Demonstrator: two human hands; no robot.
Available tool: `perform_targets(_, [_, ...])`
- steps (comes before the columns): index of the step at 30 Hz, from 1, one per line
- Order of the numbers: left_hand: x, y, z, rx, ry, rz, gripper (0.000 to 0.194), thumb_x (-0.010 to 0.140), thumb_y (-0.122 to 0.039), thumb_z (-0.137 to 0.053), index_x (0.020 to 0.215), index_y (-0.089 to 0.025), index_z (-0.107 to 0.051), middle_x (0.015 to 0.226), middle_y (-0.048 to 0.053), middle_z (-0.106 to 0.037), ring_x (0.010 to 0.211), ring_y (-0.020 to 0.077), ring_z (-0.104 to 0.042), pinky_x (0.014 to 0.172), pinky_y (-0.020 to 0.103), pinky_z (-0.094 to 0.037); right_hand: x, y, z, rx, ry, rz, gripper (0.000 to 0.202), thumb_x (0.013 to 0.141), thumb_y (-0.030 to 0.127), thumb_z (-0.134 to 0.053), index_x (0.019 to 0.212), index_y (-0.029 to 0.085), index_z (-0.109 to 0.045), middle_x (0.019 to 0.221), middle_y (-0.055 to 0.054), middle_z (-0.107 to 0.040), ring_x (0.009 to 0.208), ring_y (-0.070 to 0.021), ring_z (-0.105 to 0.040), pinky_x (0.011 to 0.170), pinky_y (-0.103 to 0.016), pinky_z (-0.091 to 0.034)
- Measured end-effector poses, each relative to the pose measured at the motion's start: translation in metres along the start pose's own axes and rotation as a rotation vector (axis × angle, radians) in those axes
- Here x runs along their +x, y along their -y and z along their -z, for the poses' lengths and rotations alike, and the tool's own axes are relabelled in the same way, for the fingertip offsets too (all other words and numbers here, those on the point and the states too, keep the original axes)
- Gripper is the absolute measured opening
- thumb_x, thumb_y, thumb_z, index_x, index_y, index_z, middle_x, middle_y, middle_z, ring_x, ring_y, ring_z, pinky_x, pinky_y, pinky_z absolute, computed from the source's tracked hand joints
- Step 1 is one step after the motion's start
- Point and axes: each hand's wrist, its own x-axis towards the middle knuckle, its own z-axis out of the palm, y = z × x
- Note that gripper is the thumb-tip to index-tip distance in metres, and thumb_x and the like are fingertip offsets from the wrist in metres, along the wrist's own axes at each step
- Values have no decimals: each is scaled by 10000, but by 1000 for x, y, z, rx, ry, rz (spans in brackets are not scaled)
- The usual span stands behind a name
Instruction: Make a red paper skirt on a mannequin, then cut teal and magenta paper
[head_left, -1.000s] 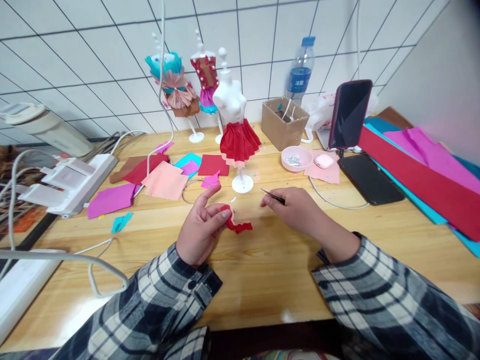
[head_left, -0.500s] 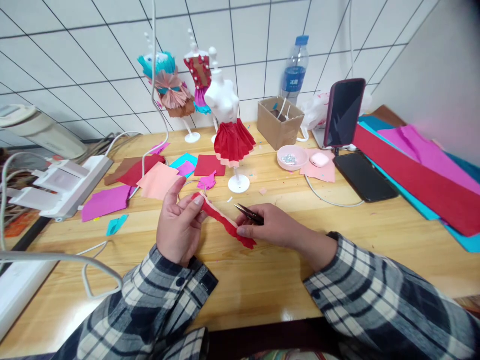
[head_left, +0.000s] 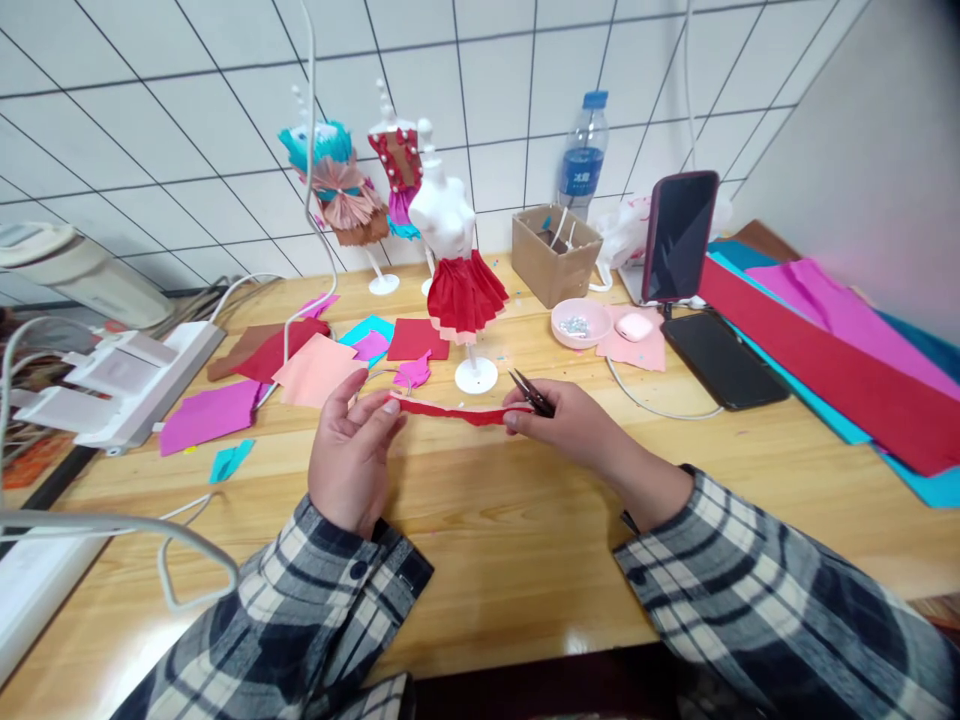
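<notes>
A narrow red strip with a pale pink edge (head_left: 457, 411) stretches between my hands above the wooden table. My left hand (head_left: 352, 450) pinches its left end between thumb and fingers. The right end is pinched by my right hand (head_left: 562, 418), which also holds dark pointed tweezers or small scissors (head_left: 531, 392), tips toward the upper left. Behind the strip stands a white mannequin (head_left: 444, 210) wearing a pleated red skirt (head_left: 466, 295) with a pink hem. Two dressed mannequins, one in blue, pink and brown (head_left: 341, 190), the other in brown and red (head_left: 401, 160), stand farther back.
Coloured paper pieces (head_left: 217, 415) and a white power strip (head_left: 142, 385) lie left. A cardboard box (head_left: 556, 258), pink dish (head_left: 581, 323), water bottle (head_left: 583, 160), upright phone (head_left: 681, 235), flat phone (head_left: 724, 358) and long red paper (head_left: 825, 365) are at the right.
My right hand has moved right and up, drawing the strip from a downward slant to nearly level and taut. My left hand still pinches its end. The camera view has shifted slightly.
</notes>
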Motion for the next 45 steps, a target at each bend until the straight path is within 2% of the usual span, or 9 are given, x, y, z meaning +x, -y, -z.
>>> perform_targets(3, [-4,-1,1,321,159,-249,553,725,-242,-765,1245,-265,-580,1266,51,-619,1232,211,-529,1049,358,-395,-5,8,7,-98,112,83,105,762,223,-625,847,176,-664,776,-4,-693,694,-146,-604,648,-261,-437])
perform_targets(8, [-26,-9,-5,715,884,-520,570,795,-434,-671,1316,-230,-564,1419,114,-529,1405,341,-324,1174,527,-142,-18,22,8,-100,440,167,142,763,135,-603,858,185,-696,902,-15,-727,830,-158,-654,759,-266,-476])
perform_targets(15, [-30,-10,-12,880,1040,-593,77,817,-281,-663,834,-223,-711,808,28,-727,852,198,-655,1072,473,-264,-19,30,25,-192,370,213,92,763,182,-610,832,160,-667,705,16,-626,606,-103,-518,560,-220,-391])
perform_targets(19, [-33,-11,-16,749,1200,-310,182,871,-282,-596,777,-186,-719,636,27,-672,619,138,-602,678,264,-460,-13,25,29,-189,221,185,98,788,246,-623,826,163,-659,675,23,-595,579,-99,-467,548,-228,-365])
perform_targets(28, [-38,-5,-11,557,1140,541,383,797,-457,-683,993,-133,-743,735,62,-748,570,120,-613,589,225,-499,-4,16,30,7,90,162,99,783,240,-630,839,159,-647,715,16,-598,667,-121,-536,638,-255,-410])
perform_targets(36, [-37,-13,-19,489,1264,131,295,867,-420,-614,992,-212,-782,912,96,-725,815,201,-648,768,329,-522,5,1,14,-12,-26,132,97,783,230,-629,852,168,-660,748,12,-635,697,-133,-566,676,-268,-423])
perform_targets(38, [-36,-13,-17,419,1220,202,275,853,-414,-639,983,-221,-786,788,78,-707,713,178,-634,693,308,-522,8,-4,3,2,-46,111,105,792,240,-623,864,171,-657,794,1,-656,737,-144,-585,712,-278,-438])
perform_targets(41, [-37,-8,-14,226,1041,399,251,813,-387,-705,1001,-238,-780,646,44,-698,581,138,-610,604,262,-507,10,-10,-8,-12,-128,92,261,800,326,-644,1017,181,-636,918,-17,-647,832,-160,-591,787,-300,-442])
perform_targets(45, [-36,-7,-15,-53,613,388,335,694,-258,-827,1023,-240,-763,742,35,-744,608,95,-635,554,158,-480,8,-13,-13,101,-197,21,362,938,493,-412,1069,195,-571,769,16,-552,700,-132,-537,658,-263,-441])
